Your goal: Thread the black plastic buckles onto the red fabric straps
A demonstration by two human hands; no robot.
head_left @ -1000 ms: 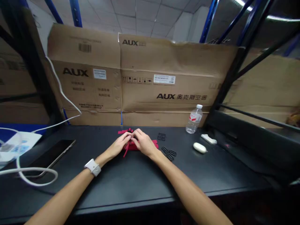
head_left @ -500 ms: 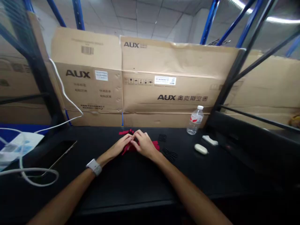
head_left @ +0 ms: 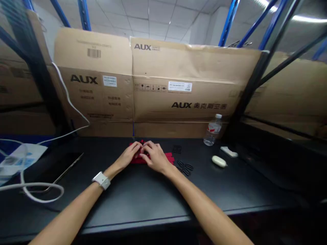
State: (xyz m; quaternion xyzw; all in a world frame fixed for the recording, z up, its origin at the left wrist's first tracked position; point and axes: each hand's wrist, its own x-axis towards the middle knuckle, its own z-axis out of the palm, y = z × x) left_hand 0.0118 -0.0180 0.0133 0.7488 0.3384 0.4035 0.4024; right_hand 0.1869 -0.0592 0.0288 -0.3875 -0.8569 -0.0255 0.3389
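Note:
My left hand [head_left: 129, 156] is on the left part of some red strap-like fabric [head_left: 169, 158], its fingers curled and pinching at it. Close beside it, my right hand [head_left: 155, 158] bends its fingers over the middle of the same fabric, thumb toward the left hand. Small dark parts show between the fingertips, too hidden to name. Flat red strips stick out to the right, under the right hand. A black scissors-like item [head_left: 185, 167] lies by my right wrist, and a small flat black piece [head_left: 176, 149] sits just behind it.
At the right stand a clear bottle [head_left: 213, 131], a cream oval object [head_left: 219, 161] and a white piece [head_left: 229, 151]. A phone [head_left: 60, 170], white cable [head_left: 43, 200] and paper packet [head_left: 24, 156] lie left. Cardboard boxes [head_left: 178, 68] wall the back of the black table [head_left: 138, 200].
My hands have drawn slightly apart, the left one shifting a little left. The red fabric now lies flatter and straighter, and the strip poking out at the far left is mostly covered.

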